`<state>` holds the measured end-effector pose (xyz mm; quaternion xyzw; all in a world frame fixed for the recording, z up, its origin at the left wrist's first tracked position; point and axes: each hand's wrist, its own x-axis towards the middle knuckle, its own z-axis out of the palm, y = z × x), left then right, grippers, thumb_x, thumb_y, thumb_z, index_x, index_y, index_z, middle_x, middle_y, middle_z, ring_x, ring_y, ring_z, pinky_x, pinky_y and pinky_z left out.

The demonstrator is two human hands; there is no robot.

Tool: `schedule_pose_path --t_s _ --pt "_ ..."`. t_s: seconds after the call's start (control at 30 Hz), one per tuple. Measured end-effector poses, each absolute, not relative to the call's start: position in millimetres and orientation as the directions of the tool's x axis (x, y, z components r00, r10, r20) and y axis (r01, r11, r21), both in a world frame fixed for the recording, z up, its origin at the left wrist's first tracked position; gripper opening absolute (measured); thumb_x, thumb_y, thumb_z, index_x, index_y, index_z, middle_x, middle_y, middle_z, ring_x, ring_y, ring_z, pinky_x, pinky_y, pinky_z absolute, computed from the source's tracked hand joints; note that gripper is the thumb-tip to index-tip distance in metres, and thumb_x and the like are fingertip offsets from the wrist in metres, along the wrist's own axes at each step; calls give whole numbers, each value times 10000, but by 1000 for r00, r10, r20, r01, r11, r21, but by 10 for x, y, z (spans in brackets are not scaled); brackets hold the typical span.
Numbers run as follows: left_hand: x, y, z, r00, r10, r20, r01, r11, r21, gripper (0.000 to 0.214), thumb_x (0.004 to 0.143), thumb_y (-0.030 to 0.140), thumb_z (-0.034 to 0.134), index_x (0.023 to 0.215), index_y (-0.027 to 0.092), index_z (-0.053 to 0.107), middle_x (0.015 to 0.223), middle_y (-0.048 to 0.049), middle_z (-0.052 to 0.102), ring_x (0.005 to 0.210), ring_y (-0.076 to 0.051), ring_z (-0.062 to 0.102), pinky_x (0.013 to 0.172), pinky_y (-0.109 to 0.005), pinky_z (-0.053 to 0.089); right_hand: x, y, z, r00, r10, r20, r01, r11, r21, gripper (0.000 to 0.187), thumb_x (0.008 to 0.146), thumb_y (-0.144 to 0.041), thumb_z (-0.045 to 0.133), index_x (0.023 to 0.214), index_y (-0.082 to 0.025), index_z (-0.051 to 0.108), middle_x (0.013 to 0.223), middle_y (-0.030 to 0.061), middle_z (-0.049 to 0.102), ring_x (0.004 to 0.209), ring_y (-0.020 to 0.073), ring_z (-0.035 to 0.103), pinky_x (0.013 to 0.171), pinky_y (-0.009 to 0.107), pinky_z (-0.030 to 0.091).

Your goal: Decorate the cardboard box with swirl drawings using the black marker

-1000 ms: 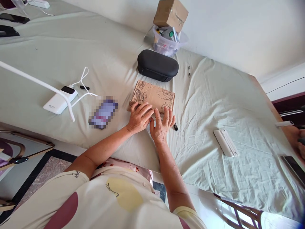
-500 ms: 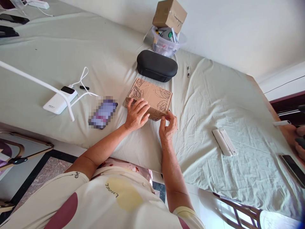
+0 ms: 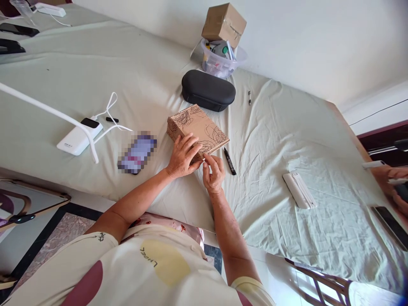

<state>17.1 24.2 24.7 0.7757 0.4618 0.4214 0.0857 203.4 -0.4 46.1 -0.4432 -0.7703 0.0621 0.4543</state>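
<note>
A brown cardboard box [image 3: 199, 127] printed with rose drawings lies on the pale green cloth [image 3: 277, 127], turned at an angle. My left hand [image 3: 182, 155] rests flat on the box's near side, holding it down. My right hand [image 3: 213, 173] pinches at the box's near corner with fingertips together. A black marker [image 3: 229, 161] lies on the cloth just right of my right hand.
A black oval case [image 3: 208, 90] sits behind the box, and a clear tub [image 3: 219, 63] with a cardboard box [image 3: 223, 23] on it stands by the wall. A phone [image 3: 137, 153], white power bank [image 3: 79, 135], white flat pack [image 3: 298, 190] lie around. Another person's hand [image 3: 397, 187] is at far right.
The box has been turned clockwise and lowered flatter onto the cloth. My right hand moved left to the near corner, uncovering the black marker. My left hand stayed on the box.
</note>
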Motion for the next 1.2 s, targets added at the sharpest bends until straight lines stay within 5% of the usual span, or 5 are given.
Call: schedule_pose_path --t_s 0.27,0.57,0.77,1.0,1.2 --pt "142 292 306 180 651 737 535 -694 482 293 936 172 537 1198 245 644 1365 -91 773 1431 -273 658 1272 -549 467 2244 125 434 118 827 550 736 299 -607 382 1091 -427 510 1270 -196 755 1093 112 754 907 186 735 837 370 656" --pt "49 361 235 -39 778 628 546 -510 665 350 877 83 524 1179 245 594 1523 -143 613 1423 -272 624 1154 -487 589 2367 204 280 269 940 209 685 -35 -728 458 993 -509 514 1244 -170 694 977 82 709 825 190 661 769 355 579" --pt "71 422 62 -112 964 243 508 -155 847 577 902 159 607 1457 220 462 1410 -166 673 1317 -273 691 1036 -415 646 2378 214 138 203 969 141 749 -60 -660 286 901 -403 578 1041 -197 719 1007 110 726 995 260 656 997 495 564" --pt "72 389 -165 -126 981 147 666 -26 745 370 782 202 821 1095 185 623 1282 -229 741 1471 -516 544 1256 -819 307 2386 192 41 180 977 112 784 -73 -617 233 883 -409 601 980 -212 681 1153 138 704 1185 322 613 1117 639 487" --pt "54 407 -118 -64 979 192 678 -99 728 297 828 238 804 1055 204 615 1290 -204 744 1343 -422 667 1166 -656 512 2431 225 81 166 972 167 743 -12 -669 224 916 -457 620 932 -236 590 994 103 707 990 264 654 994 497 578"
